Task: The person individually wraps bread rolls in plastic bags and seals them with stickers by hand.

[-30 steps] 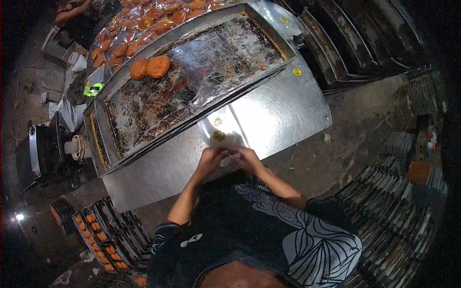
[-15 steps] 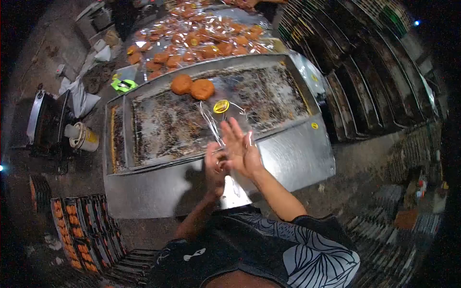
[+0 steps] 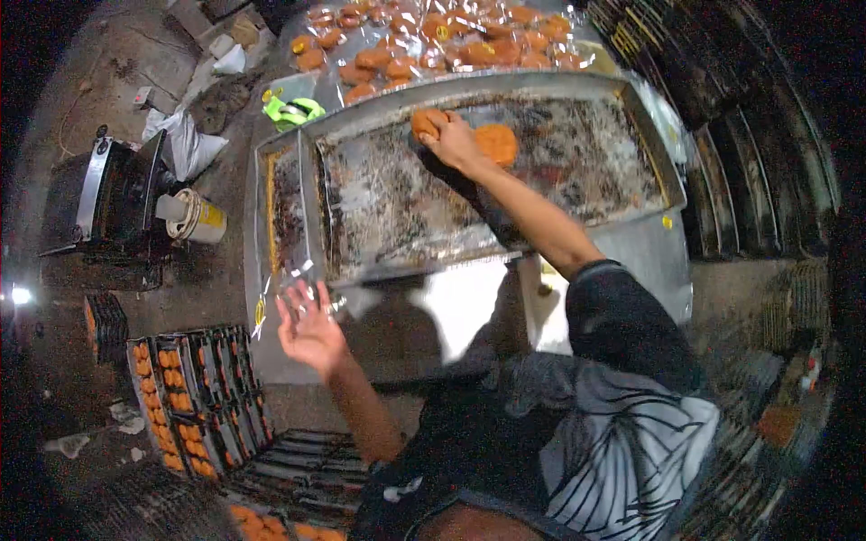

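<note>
And here's the right hand [image 3: 451, 142], stretched out over the scorched metal tray [image 3: 388, 203], fingers and thumb closed around a round orange-brown bun [image 3: 422, 123] near the tray's far edge. A second bun [image 3: 496, 144] lies on the tray just to the right of that hand, close by the wrist.

Over to the left hand [image 3: 311, 335], well apart from the other and nearer the body: palm turned up, fingers spread and curled a little, not clenched. A clear plastic bag [image 3: 298, 270] shines around its fingertips, and a yellow sticker [image 3: 260, 312] shows just to the left of them. How far the bag covers the fingers, I can't tell through the glare.

Under that left hand runs the bare near strip of the steel table [image 3: 284, 361], and the tray's narrow side channel [image 3: 287, 212] sits just beyond it. Look past the right hand, beyond the tray: a whole spread of bagged buns [image 3: 469, 50] under glossy film. A bright green item [image 3: 293, 110] sits by the tray's far left corner. Left of the left hand, a white bucket [image 3: 200, 221] with a yellow label; below that hand, racked trays of buns [image 3: 189, 397].
</note>
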The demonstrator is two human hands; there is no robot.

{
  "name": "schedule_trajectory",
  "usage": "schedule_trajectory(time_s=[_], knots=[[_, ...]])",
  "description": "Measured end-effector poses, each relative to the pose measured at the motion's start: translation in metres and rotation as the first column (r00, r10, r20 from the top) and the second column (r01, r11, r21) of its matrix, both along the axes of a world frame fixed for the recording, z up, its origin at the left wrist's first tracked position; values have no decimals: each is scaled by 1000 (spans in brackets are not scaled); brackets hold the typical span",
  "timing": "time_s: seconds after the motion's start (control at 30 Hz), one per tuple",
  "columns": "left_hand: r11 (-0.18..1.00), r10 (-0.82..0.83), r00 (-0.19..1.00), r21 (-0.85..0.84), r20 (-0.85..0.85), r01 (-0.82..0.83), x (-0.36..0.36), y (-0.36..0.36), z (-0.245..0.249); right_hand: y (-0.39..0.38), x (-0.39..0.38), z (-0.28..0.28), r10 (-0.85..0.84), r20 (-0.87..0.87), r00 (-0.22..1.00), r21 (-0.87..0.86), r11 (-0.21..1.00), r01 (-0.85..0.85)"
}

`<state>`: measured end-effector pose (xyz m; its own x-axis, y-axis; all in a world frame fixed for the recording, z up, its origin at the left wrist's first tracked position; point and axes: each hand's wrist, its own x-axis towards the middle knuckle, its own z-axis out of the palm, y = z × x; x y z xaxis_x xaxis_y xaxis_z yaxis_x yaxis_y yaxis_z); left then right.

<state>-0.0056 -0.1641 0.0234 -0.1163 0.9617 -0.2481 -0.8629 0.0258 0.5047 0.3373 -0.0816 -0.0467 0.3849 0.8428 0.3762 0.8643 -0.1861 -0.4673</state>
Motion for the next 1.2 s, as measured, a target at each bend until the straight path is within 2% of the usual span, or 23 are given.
schedule_trajectory(time_s=[0.1,0.17,0.2,0.27,0.33,0.43,0.53,0.6,0.63,0.67,0.7,0.77,0.8,0.87,0.9,0.93,0.97,1.0,1.03,1.07,1.1,1.13,1.2], knots=[[999,-2,995,-33,100,5,15,12,-9,-109,-93,83,191,26,981,456,871,-182],[993,-112,989,39,96,109,60,2,-7,-134,-122,79,437,260,861,487,710,-508],[988,-152,983,33,106,149,75,-5,-5,-147,-129,108,506,130,853,528,692,-492],[904,-404,890,57,-213,424,106,-21,2,-173,-119,121,372,242,896,442,780,-443],[831,-556,826,-49,-90,554,125,-47,15,-201,-112,111,257,122,959,443,850,-284],[820,-562,808,5,-178,572,155,-92,31,-229,-106,107,166,32,986,398,903,-165],[598,-801,592,158,87,786,169,-119,29,-244,-106,92,54,-73,996,495,869,-11],[539,-842,536,136,64,831,169,-126,25,-271,-101,84,397,-440,805,595,801,-70],[515,-856,516,-113,-30,849,167,-128,8,-280,-102,79,584,-581,567,711,703,4],[484,-871,478,-355,-110,800,165,-133,-3,-293,-97,60,179,-511,841,593,781,195],[497,-648,517,204,-559,843,173,-164,-4,-303,-84,63,31,-474,880,412,891,190],[412,-898,421,-90,127,907,183,-179,-29,-310,-35,75,-68,-534,843,62,991,120],[336,-840,214,-168,-499,927,178,-187,-63,-305,-7,85,-59,-658,750,-76,997,11],[160,-367,-1,-64,-930,985,185,-213,-103,-274,31,124,-91,-612,785,-79,995,54],[72,-25,-94,-96,-995,993,188,-228,-120,-259,43,139,-99,-587,804,-75,995,68],[7,287,-103,-106,-952,994,190,-243,-136,-236,43,147,95,-384,919,275,961,16],[-85,675,278,302,-683,949,190,-248,-137,-223,44,153,222,-111,969,575,809,-120],[-117,137,240,225,-961,967,187,-242,-178,-233,33,144,280,-189,941,495,855,-156],[-71,-451,144,197,-881,978,183,-236,-219,-256,24,125,372,-217,902,469,851,-238],[-85,-304,129,162,-944,983,185,-227,-208,-290,12,102,412,-399,819,364,891,-271],[-91,-149,113,127,-982,988,187,-219,-198,-337,0,80,231,-656,719,59,965,-256],[-80,270,-15,-37,-963,996,192,-212,-190,-371,-8,55,220,-738,638,-29,934,-356],[164,-268,3,-43,-963,986,191,-216,-116,-428,-20,17,229,-880,415,-126,732,-670]])
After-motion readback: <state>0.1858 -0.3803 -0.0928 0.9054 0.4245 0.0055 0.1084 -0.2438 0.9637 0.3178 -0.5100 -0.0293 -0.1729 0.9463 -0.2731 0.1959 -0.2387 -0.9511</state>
